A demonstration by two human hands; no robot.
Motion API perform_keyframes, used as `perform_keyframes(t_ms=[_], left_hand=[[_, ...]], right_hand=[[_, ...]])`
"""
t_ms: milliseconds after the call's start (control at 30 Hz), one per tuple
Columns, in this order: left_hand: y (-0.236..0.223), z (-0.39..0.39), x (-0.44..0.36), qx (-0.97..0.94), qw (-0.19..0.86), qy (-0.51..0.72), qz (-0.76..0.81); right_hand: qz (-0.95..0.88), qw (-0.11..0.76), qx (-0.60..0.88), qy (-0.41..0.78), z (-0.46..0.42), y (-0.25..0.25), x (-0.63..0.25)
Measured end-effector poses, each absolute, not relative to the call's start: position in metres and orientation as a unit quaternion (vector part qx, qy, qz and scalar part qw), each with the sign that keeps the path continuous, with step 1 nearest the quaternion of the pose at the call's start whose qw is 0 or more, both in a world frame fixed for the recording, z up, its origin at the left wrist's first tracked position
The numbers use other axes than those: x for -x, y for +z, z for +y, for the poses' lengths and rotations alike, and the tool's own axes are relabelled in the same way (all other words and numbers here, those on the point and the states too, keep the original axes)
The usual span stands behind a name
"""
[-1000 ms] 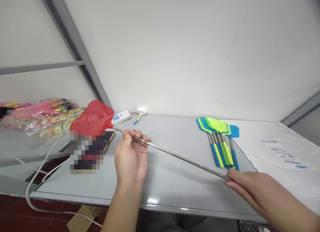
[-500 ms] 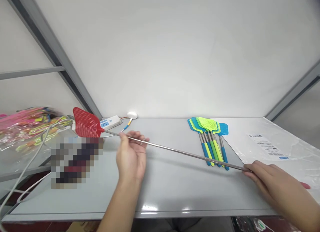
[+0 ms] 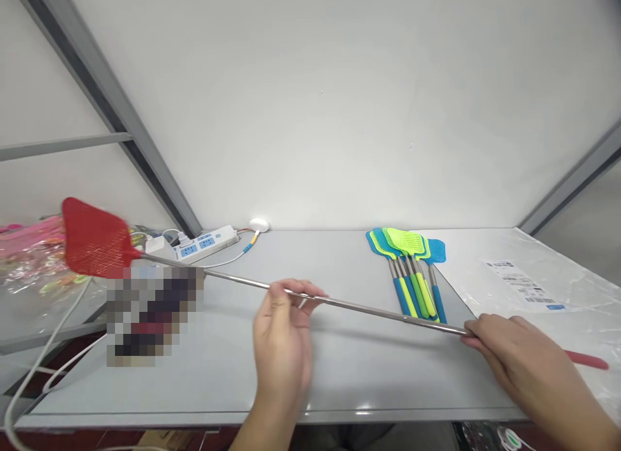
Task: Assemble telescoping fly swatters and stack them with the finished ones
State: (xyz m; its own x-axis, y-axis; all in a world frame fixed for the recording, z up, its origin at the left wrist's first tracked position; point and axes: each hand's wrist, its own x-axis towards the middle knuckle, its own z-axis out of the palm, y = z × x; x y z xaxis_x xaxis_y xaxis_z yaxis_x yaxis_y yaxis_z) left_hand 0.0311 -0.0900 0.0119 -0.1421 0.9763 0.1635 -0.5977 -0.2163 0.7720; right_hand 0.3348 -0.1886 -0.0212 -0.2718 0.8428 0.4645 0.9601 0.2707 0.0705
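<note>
A red fly swatter with a long, thin metal telescopic rod slants across the view above the table, its perforated head at the left. My left hand is closed on the middle of the rod, thumb against fingers. Farther right, my right hand wraps round the rod's lower end, and the red grip sticks out behind that hand. Beyond the rod lies a bunch of blue, lime and green fly swatters with their rods pushed in.
A white plastic mailing bag with a printed label lies at the right. Back left are a power strip, a cable and a white round device. Bagged colourful goods sit beyond the left edge, near a blurred-out patch.
The red swatter head has moved left, and more rod shows to the left of my left hand. That hand has slid right along the rod and closed on it. The red grip shows more.
</note>
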Motion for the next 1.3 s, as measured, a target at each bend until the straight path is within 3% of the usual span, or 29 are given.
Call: perform_keyframes(t_ms=[267, 533, 867, 1067, 1300], left_hand=[[0.014, -0.089, -0.040, -0.365, 0.593, 0.645, 0.317], [0.004, -0.073, -0.038, -0.316, 0.569, 0.682, 0.334], [0.011, -0.033, 0.012, -0.220, 0.490, 0.761, 0.363], [0.013, -0.028, 0.019, -0.192, 0.509, 0.761, 0.355], [0.009, -0.044, -0.011, -0.274, 0.582, 0.694, 0.324]], right_hand=[[-0.752, 0.162, 0.609, -0.193, -0.202, -0.027, -0.384], [-0.607, 0.246, 0.685, -0.320, -0.187, -0.033, -0.355], [-0.653, 0.256, 0.686, -0.196, -0.185, -0.062, -0.355], [-0.671, 0.289, 0.674, -0.111, -0.188, -0.060, -0.328], [-0.719, 0.264, 0.632, -0.114, -0.189, -0.053, -0.307]])
